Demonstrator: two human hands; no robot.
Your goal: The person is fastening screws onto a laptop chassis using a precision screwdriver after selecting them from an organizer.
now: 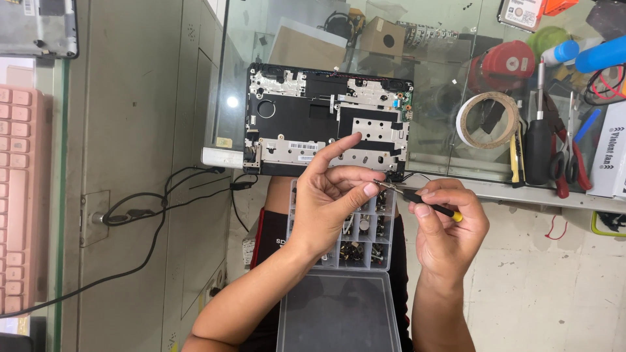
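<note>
My left hand (332, 195) is raised over a clear plastic parts box (365, 244) on my lap, thumb and fingers pinched at the metal tip of a small screwdriver (417, 199). Whatever it pinches is too small to see. My right hand (450, 228) grips that screwdriver, which has a black shaft and a yellow end, and points it left toward the left fingertips. Beyond both hands an opened black laptop base (326, 120) with silver metal plates lies on a glass counter (443, 140). The box holds several compartments of small screws, and its lid (339, 313) lies open toward me.
On the counter at right lie a roll of tape (488, 119), a black-handled screwdriver (538, 143), red-handled pliers (568, 166), a white carton (610, 156) and a red tape measure (512, 62). A pink keyboard (19, 195) sits far left. Black cables (156, 202) hang along a grey cabinet.
</note>
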